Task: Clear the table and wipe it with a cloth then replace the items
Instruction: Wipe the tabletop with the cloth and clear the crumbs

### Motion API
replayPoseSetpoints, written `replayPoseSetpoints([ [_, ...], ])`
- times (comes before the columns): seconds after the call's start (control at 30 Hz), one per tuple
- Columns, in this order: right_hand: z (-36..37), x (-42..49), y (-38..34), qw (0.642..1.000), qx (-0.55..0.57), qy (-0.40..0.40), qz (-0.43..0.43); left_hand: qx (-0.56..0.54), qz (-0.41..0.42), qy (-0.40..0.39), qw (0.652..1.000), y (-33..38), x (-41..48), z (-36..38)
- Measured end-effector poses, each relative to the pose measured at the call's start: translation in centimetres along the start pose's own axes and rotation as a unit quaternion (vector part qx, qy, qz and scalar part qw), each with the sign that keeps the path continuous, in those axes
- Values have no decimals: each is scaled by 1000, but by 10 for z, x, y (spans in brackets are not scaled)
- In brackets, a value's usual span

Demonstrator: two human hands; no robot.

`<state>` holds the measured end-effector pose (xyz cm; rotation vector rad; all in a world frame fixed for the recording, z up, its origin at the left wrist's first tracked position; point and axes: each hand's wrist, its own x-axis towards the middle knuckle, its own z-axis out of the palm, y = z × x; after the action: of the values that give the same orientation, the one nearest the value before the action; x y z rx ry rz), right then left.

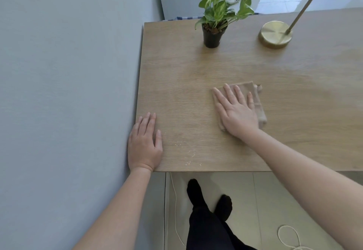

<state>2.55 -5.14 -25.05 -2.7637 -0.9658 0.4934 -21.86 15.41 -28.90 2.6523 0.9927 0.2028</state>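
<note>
Beige cloth [255, 100] is lying at the centre right of the frame on the wooden table [196, 84], with the right hand [236, 110] pressing flat on it, fingers straight and spread. Left hand [144, 143] is resting flat (fingers together) on the table's lower-left corner, while a potted plant [213, 33] and brass lamp base [275, 34] are standing at the upper right.

One light wooden bench [196, 92]; one folded beige cloth [260, 112]; one leafy green plant in a black pot [211, 37]; one brass lamp with round base [275, 33]; two hands, left hand [144, 145] and right hand [235, 112].
</note>
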Motion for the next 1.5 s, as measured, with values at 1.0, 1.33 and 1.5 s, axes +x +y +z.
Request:
replayPoseSetpoints([
  [1.0, 0, -96, 66, 1000, -10, -13, -1, -21, 8, 21, 1000, 1, -2, 3],
  [1.33, 42, -104, -36, 997, 4, -14, -75, -22, 4, 22, 1000, -1, -2, 3],
  [1.5, 16, -151, 70, 999, -16, 10, 48, -21, 7, 25, 999, 0, -3, 5],
])
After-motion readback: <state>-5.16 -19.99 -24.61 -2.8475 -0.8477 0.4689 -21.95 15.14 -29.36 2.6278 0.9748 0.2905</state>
